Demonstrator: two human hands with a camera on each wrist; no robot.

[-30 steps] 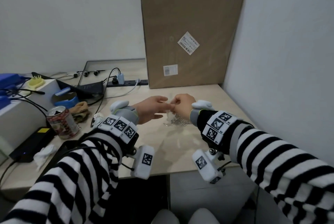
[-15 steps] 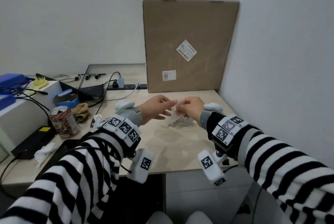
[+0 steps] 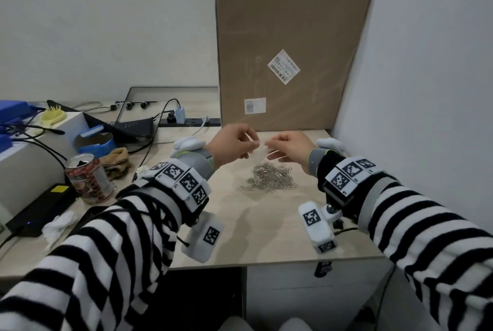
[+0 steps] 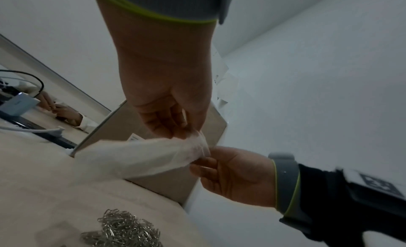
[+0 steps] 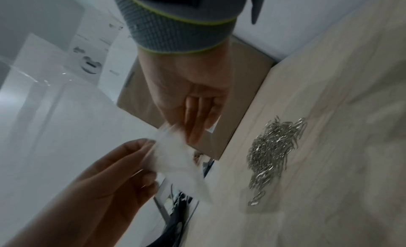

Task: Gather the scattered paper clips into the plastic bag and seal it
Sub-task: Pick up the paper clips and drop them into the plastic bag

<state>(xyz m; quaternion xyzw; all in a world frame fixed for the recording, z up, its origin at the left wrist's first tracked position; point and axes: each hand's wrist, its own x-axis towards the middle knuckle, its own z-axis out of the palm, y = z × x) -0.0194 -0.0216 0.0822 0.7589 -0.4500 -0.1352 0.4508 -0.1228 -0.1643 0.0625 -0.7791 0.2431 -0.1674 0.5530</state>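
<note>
Since the earlier frame both hands have lifted off the desk and drawn slightly apart, so the clips now lie in plain sight beneath them instead of half hidden behind the fingers. The left hand (image 3: 234, 141) and right hand (image 3: 289, 147) each pinch one side of the bag (image 4: 140, 157) at its top edge; fingers and thumbs are curled onto the thin film, apparently working the mouth open. In the left wrist view the bag hangs from that pinched end and trails down and away toward the desk (image 3: 266, 226), its long axis sloping from the fingers to the surface; whether the mouth is already parted is too blurred to tell. The clips (image 3: 270, 177) sit in one loose heap directly below and a little nearer the body than the hands, clear of the bag, none visibly inside it. The heap lies closer to the right hand, so that one looks better placed to scoop while the left keeps the mouth up. The box (image 3: 290, 58) stands just behind, near the corner
</note>
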